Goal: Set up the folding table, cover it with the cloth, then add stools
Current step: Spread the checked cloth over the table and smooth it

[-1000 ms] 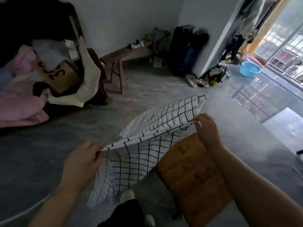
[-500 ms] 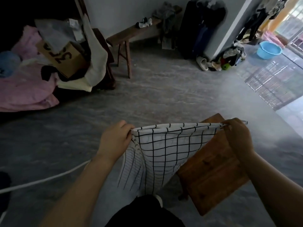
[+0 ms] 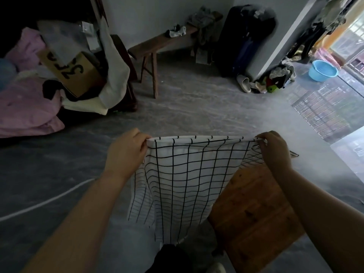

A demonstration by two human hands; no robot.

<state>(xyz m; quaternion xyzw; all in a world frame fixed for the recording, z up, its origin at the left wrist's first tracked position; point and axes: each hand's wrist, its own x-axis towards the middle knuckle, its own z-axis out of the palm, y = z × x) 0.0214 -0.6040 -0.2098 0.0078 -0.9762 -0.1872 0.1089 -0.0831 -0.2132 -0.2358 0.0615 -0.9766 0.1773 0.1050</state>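
Grey concrete floor [image 3: 197,107] fills the head view, with a dim wall at the back and daylight coming in at the far right. Down at the lower right stands the wooden folding table [image 3: 256,213], its brown top bare on the right side and seen at an angle.

Both hands are up in front of the camera, and between them hangs the cloth [image 3: 181,178], white with a black grid. The left hand [image 3: 126,154] has its grip clenched on the cloth's top left corner, thumb and fingers pinched tight over the hem. The right hand [image 3: 275,152] grasps the top right corner the same way, fingers curled down over the fabric. The top edge runs nearly level and taut from one hand to the other. Below it the cloth drops in soft folds; its right part hangs in front of the surface's left edge and near left corner, though whether it touches the wood cannot be told.

Behind, a long wooden bench [image 3: 163,44] stands against the wall, a pile of pink bedding [image 3: 27,103] lies at the left, and a blue basin [image 3: 323,70] sits on the floor at the far right. A white cord [image 3: 45,201] trails across the floor at the left.
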